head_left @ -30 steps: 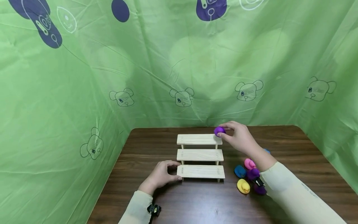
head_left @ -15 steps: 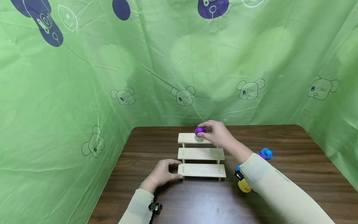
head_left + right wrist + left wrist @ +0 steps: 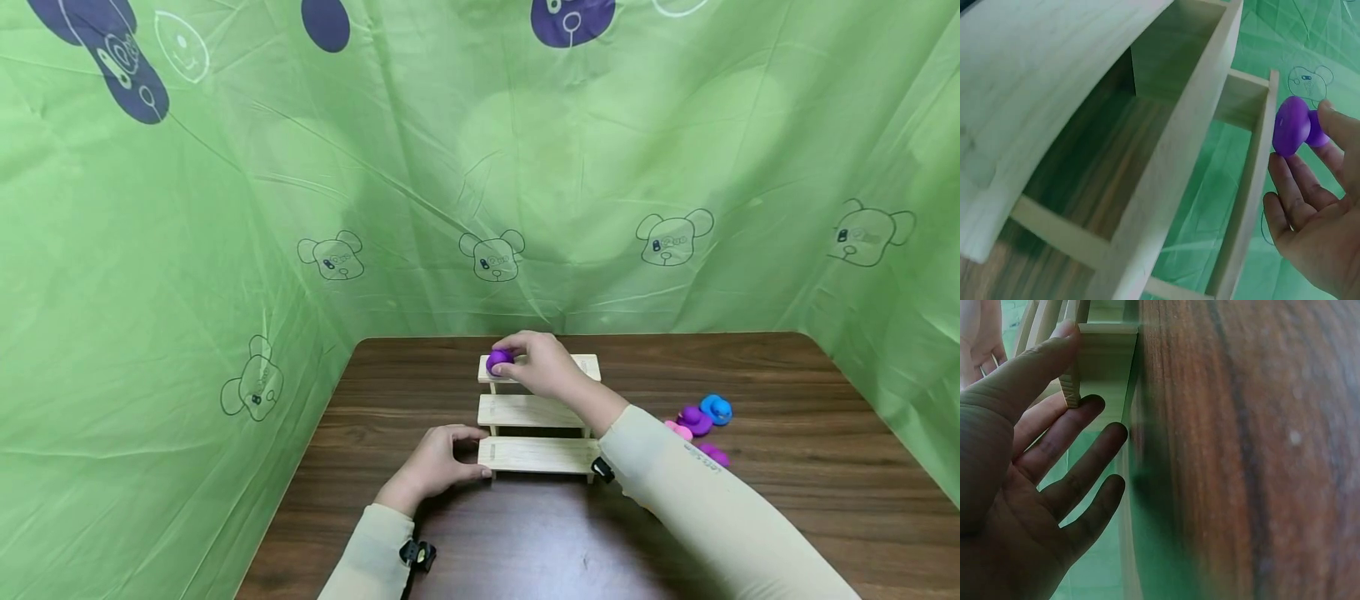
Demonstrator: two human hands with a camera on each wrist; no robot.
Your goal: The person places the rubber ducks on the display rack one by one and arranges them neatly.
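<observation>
A pale wooden three-step display stand [image 3: 528, 410] rests on the dark wood table. My right hand [image 3: 542, 363] pinches a purple rubber duck [image 3: 497, 362] at the left end of the top, rearmost step. In the right wrist view the thumb and fingers are at the head of the duck [image 3: 1292, 127], whose base is right at that step's surface. My left hand [image 3: 433, 468] grips the left end of the lowest step, thumb and index finger on either side of the board, as the left wrist view shows. The other left fingers [image 3: 1094, 487] extend loosely below.
Right of the stand lie a blue duck [image 3: 717, 408], a purple duck [image 3: 695, 422], a pink duck [image 3: 678, 430] and another purple duck [image 3: 714, 454], partly behind my right sleeve [image 3: 697, 492]. Green patterned cloth [image 3: 420, 167] hangs around the table.
My right hand has carried the purple duck leftward along the top step, from its right end to its left end. The left hand keeps its grip on the stand.
</observation>
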